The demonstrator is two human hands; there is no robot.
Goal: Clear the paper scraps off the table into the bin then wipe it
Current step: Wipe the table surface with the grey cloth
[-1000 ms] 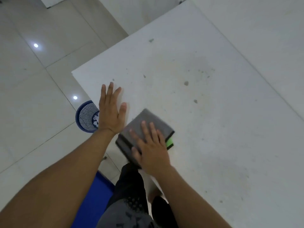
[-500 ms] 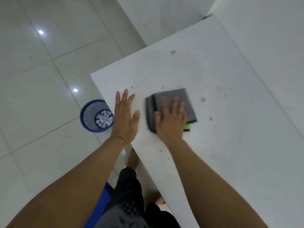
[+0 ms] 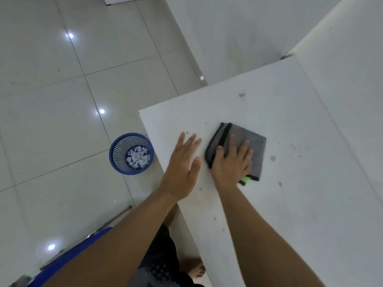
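A folded grey cloth [image 3: 250, 141] with a black edge and a green tag lies on the white table [image 3: 290, 204] near its left corner. My right hand [image 3: 233, 164] presses flat on the cloth with straight fingers. My left hand [image 3: 182, 164] rests flat on the table just left of the cloth, by the table's edge. A blue mesh bin [image 3: 122, 150] stands on the floor left of the table, with several white paper scraps [image 3: 137, 157] inside. Small grey specks dot the tabletop.
Glossy white floor tiles [image 3: 51, 100] spread to the left. A second white table [image 3: 352, 79] adjoins on the right. A blue chair seat [image 3: 68, 257] with metal legs sits at the lower left, beside my legs and bare foot.
My right hand has slid the cloth away from the near edge and to the right across the table. My left hand stays flat beside it.
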